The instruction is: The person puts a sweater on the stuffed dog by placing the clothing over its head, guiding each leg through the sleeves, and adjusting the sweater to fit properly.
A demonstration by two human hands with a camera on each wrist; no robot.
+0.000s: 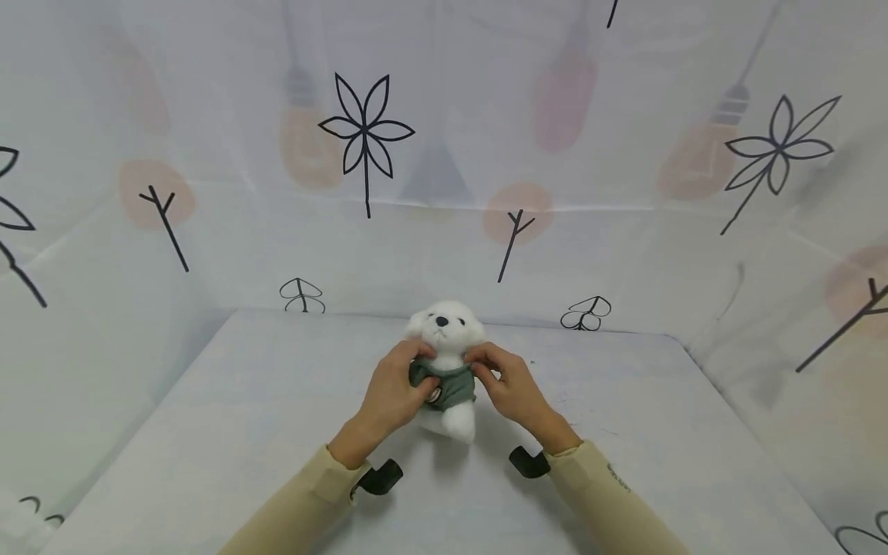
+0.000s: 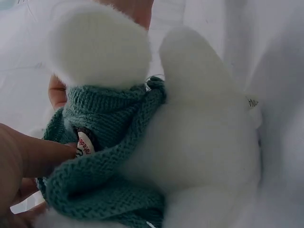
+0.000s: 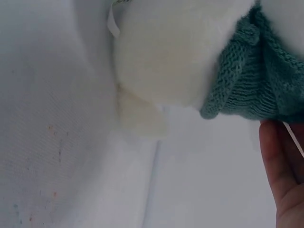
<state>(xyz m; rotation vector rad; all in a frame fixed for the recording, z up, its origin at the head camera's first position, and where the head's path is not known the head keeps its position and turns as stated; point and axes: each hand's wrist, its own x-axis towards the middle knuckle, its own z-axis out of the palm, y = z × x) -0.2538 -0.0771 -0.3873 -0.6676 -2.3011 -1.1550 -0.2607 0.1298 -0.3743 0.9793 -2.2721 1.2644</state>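
A white plush dog with a dark nose sits upright in the middle of the table, facing me. It wears a green knitted sweater, whose lower edge is bunched and folded up in the left wrist view. My left hand pinches the sweater's front beside a round badge, thumb low and fingers near the neck. On the other side, my right hand pinches the sweater at the shoulder. A small white tag sticks out from the dog's body in the right wrist view.
The white-covered table runs back to a patterned cloth wall, with more cloth at both sides. Black wrist mounts jut inward from the beige sleeves. Small coloured specks mark the table cover.
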